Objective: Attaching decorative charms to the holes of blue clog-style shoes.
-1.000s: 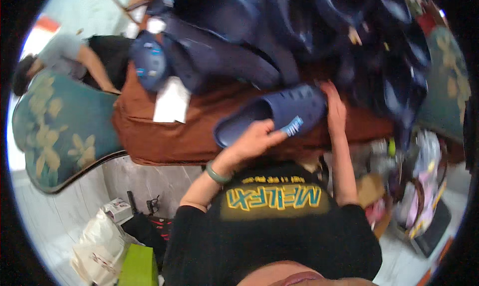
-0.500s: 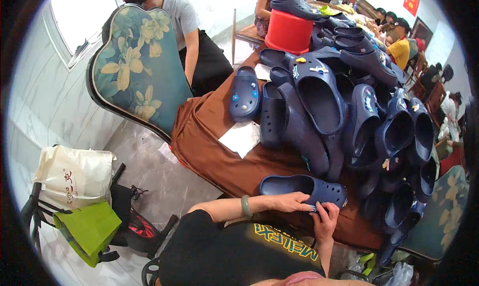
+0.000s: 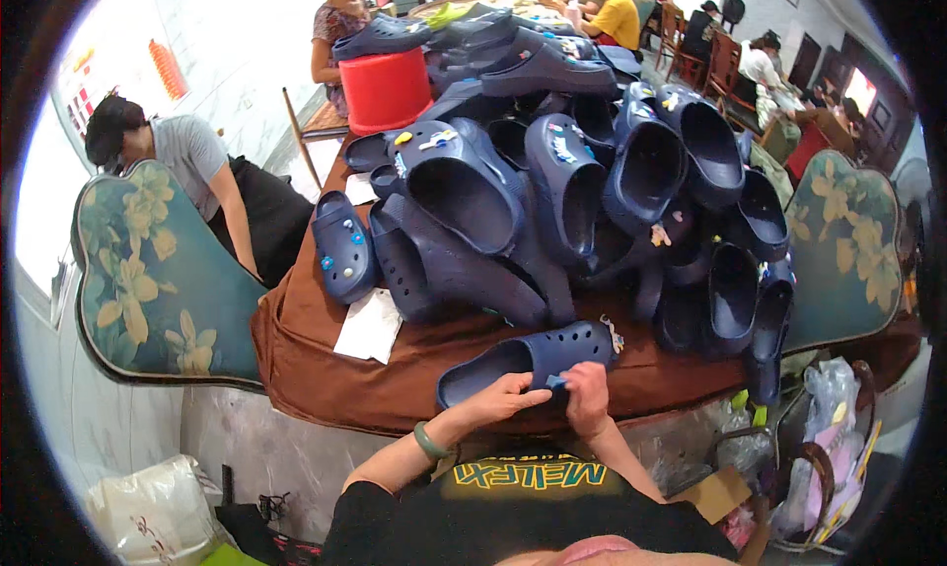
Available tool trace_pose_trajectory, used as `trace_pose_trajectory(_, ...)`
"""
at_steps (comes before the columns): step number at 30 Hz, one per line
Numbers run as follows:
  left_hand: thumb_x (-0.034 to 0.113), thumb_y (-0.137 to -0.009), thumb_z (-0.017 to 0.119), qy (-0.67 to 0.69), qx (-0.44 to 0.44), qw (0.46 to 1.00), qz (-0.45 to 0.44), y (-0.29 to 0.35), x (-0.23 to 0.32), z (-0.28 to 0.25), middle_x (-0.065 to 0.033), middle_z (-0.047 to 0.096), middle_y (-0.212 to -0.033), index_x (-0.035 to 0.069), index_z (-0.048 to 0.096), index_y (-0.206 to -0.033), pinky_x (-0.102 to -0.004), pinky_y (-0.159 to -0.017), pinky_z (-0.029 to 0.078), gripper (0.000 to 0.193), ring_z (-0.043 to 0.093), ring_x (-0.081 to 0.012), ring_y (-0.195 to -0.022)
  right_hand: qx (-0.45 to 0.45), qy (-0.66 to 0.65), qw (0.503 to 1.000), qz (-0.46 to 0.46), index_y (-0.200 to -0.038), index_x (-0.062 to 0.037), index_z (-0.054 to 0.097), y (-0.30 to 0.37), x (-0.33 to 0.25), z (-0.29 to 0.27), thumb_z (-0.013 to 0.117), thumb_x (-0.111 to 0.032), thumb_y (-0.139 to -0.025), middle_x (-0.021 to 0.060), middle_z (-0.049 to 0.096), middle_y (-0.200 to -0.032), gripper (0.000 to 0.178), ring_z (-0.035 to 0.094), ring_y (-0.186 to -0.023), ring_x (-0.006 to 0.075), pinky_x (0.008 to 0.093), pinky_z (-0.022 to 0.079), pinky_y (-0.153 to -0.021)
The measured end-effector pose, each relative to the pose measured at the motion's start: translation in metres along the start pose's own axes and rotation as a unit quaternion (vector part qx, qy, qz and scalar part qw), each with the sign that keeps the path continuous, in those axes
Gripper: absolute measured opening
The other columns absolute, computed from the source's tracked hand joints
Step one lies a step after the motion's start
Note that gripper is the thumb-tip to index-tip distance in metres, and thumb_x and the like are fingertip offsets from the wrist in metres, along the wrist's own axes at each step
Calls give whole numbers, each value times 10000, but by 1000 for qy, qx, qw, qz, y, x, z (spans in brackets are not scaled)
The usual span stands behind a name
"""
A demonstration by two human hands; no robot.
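Note:
A dark blue foam clog (image 3: 577, 347) lies on its side on the brown cloth in front of me, its opening toward the left and a pale charm at its toe end. My left hand (image 3: 503, 398) is closed at the clog's near edge, thumb pointing right. Close beside it, my right hand (image 3: 589, 398) is curled, its fingertips pinching a small light blue piece (image 3: 556, 380). That piece is too small to make out fully. Behind them is a large pile of similar clogs (image 3: 464, 196), several with colourful charms.
The brown-covered table (image 3: 306, 369) also carries white paper (image 3: 369, 326) and a red bucket (image 3: 387, 90) with a clog on top. Floral chair backs (image 3: 148, 270) stand at both sides. A person in grey (image 3: 192, 156) bends at the left. Plastic bags (image 3: 829, 418) are at lower right.
My view has swung to the right, shifting the scene leftward. My right hand has drawn slightly away from my left and curled more, with the light blue piece at its fingertips.

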State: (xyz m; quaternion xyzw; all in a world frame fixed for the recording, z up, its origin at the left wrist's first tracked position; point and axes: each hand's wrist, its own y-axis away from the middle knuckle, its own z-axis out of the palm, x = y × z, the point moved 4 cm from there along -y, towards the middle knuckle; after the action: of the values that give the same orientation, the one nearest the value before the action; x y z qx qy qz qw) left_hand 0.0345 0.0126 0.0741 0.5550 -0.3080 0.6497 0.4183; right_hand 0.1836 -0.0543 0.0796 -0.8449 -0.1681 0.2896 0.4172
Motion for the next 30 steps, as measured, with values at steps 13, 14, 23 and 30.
trace_pose_trajectory(13, 192, -986, 522, -7, 57, 998, -5, -2, -5, 6, -6, 596, -1164, 1, 536, -1243, -279, -960, 403, 320, 507, -103, -1061, -2, 54, 998, 28, -944, -55, 638, -9, 5, -17, 783, -70, -698, 92, 600, -912, 286, 588, -784, 280, 366, 502, -680)
trace_pose_trajectory(14, 201, -991, 515, -48, 62, 997, 7, -3, -4, 5, -6, 600, -1158, 2, 544, -1231, -280, -954, 408, 314, 509, -103, -1058, -6, 44, 999, 21, -948, -60, 645, -4, -1, -15, 783, -69, -698, 81, 599, -922, 285, 580, -803, 272, 360, 499, -693)
trace_pose_trajectory(23, 242, -986, 526, -70, 71, 995, 0, -3, 1, 0, -3, 624, -1103, -1, 573, -1193, -270, -907, 428, 322, 524, -93, -1013, -37, 88, 994, -47, -986, -104, 687, -4, -14, -18, 745, -57, -654, 19, 596, -966, 340, 548, -851, 214, 341, 462, -697)
trace_pose_trajectory(30, 213, -904, 663, -36, 73, 996, -40, -4, 10, 5, -9, 634, -1075, -6, 610, -1153, -253, -831, 462, 336, 550, -83, -945, -96, 147, 984, -37, -1060, -107, 671, 0, -21, -24, 642, -100, -697, 30, 572, -979, 364, 514, -899, 217, 385, 424, -781)
